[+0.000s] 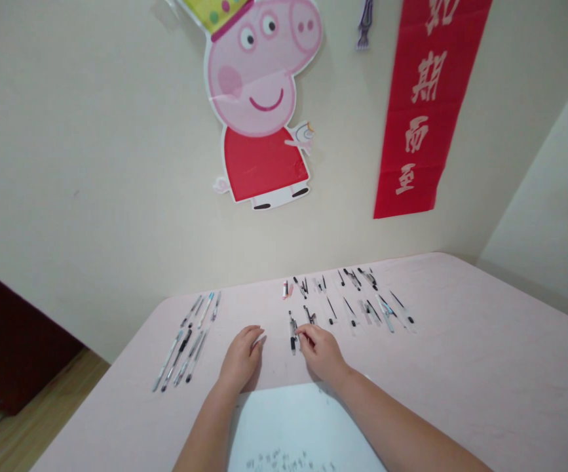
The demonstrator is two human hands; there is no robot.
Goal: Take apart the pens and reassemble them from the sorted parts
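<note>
My right hand (321, 351) is at the middle of the table, its thumb and fingertips pinched together beside a black-and-clear pen (292, 333) that looks to be in parts. Whatever lies between those fingertips is too small to make out. Just behind this hand is another set of black pen parts (309, 315). My left hand (242, 354) rests on the tabletop to the left, fingers loosely curved with the thumb apart and nothing in them. Between my forearms lies a white sheet of paper (293, 419) with handwriting near its bottom.
Several whole pens (180, 359) lie in two rows at the left of the pink-covered table (460, 393). Towards the back right are several dismantled pens (372, 311), with caps, barrels and refills. A wall with a cartoon pig cutout (264, 164) and a red banner (426, 111) stands behind.
</note>
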